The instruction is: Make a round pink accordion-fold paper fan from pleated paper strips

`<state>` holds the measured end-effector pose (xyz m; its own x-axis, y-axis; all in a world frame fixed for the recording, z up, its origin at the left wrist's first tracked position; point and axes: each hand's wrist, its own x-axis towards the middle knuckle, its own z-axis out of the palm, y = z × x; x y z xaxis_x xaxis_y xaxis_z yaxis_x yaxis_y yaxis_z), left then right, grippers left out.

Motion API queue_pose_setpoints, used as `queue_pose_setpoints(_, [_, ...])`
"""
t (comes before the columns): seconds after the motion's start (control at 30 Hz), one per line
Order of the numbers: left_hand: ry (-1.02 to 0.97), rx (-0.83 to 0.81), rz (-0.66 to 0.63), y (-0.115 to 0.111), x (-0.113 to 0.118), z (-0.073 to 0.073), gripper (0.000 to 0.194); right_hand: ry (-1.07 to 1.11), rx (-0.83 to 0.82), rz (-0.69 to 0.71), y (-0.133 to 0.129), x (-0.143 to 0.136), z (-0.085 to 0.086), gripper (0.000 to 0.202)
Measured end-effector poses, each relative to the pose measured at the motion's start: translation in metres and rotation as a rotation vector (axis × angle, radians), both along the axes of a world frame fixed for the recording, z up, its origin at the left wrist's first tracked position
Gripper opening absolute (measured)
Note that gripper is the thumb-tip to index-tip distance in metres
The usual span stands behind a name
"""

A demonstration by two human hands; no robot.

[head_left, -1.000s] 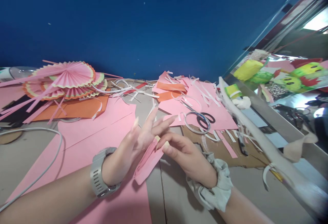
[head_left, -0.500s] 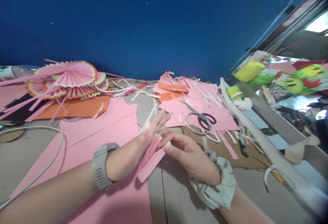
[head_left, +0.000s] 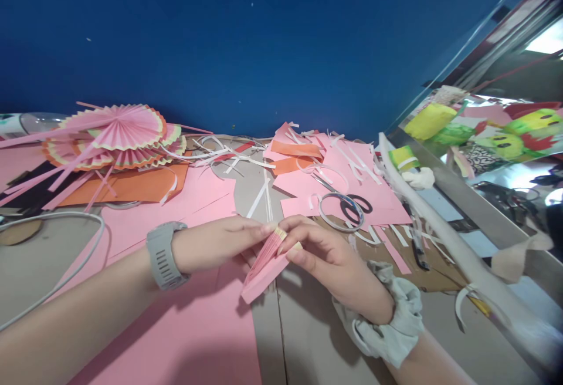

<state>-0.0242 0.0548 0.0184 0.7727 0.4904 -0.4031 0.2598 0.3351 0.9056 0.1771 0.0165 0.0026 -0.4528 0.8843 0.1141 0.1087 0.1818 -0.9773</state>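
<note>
A pleated pink paper strip (head_left: 267,276), its accordion folds pressed into a narrow stack with a cream edge at the top end, is held above the table between both hands. My right hand (head_left: 328,256) pinches its upper right side between thumb and fingers. From the left, my left hand (head_left: 231,237) closes around the stack, thumb at the top end and fingertips partly hidden behind the folds. Under my left forearm lies a large pink sheet (head_left: 189,326). Beyond my right hand are a roll of tape (head_left: 323,216) and black-handled scissors (head_left: 367,203).
Round pleated paper fans (head_left: 129,127) are piled at the back left beside an orange sheet (head_left: 145,182). Pink sheets (head_left: 352,156) and white strips lie at the back. A utility knife (head_left: 417,250) rests on cardboard (head_left: 387,267). A white cable (head_left: 99,244) curves along the left.
My left hand, flat with fingers raised half a second ago, has lowered and closed on the pleated strip. The strip has shifted slightly right, and its folds show more clearly.
</note>
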Motion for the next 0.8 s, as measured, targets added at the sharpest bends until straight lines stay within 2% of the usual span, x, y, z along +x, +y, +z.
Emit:
queue_pose_setpoints(0.3, [0.023, 0.059, -0.172, 0.004, -0.006, 0.0, 0.032, -0.008, -0.025, 0.063, -0.001, -0.002, 0.0, 0.008])
queue_pose_setpoints(0.43, [0.037, 0.166, -0.197, 0.004, -0.006, 0.001, 0.028, -0.029, -0.005, 0.062, 0.0, -0.002, 0.0, 0.009])
queue_pose_setpoints(0.53, [0.035, 0.184, -0.221, 0.006, -0.006, 0.0, 0.028, -0.043, -0.019, 0.071, 0.001, -0.002, -0.001, 0.01])
queue_pose_setpoints(0.8, [-0.028, -0.045, -0.375, 0.015, -0.017, -0.018, 0.021, -0.089, -0.091, 0.233, 0.003, -0.002, -0.003, 0.011])
